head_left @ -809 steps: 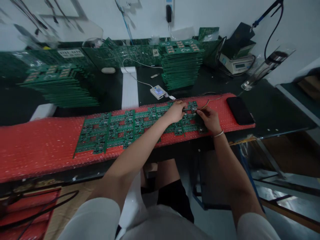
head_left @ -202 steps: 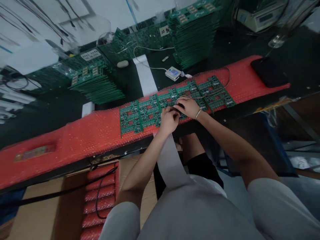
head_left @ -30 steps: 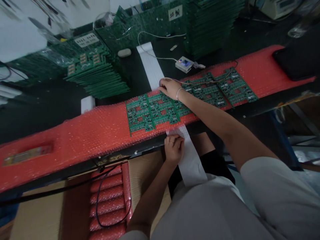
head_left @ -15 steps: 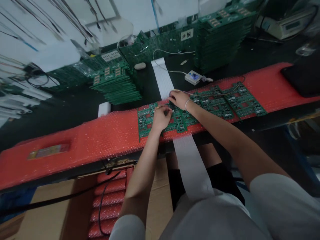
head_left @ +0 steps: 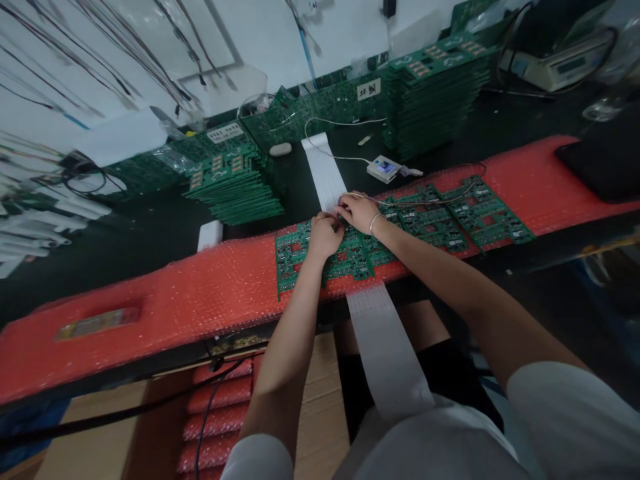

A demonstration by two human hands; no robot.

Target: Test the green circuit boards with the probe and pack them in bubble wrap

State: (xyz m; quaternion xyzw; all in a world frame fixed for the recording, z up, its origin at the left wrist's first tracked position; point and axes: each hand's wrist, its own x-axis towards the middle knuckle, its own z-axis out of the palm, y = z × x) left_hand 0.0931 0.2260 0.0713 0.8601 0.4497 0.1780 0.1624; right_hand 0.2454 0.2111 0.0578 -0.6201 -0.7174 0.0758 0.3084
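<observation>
My left hand (head_left: 326,236) is closed over the upper edge of a green circuit board (head_left: 345,261), its fingertips bent together. Beside it my right hand (head_left: 360,212) is also closed, with thumb and fingers drawn together near the left fingertips. Anything in either pinch is too small or too hidden to name. Just beyond the hands lies a long white paper strip (head_left: 324,172), which reappears below the table edge and hangs toward my lap. A thin wire (head_left: 425,203) runs from about my right hand across the boards. More circuit boards (head_left: 487,212) continue to the right.
Red bubble wrap (head_left: 200,280) lies under the boards along the table. Behind stand a shorter board stack (head_left: 235,190) and a taller one (head_left: 435,100). A small white device with a screen (head_left: 384,169) sits beyond the boards. Below left, a carton holds red bubble-wrapped packs (head_left: 220,420).
My left hand has moved up the board, closer to my right hand and the white strip. A tiny pale piece seen at its fingertips before no longer shows. My right hand stays about in place.
</observation>
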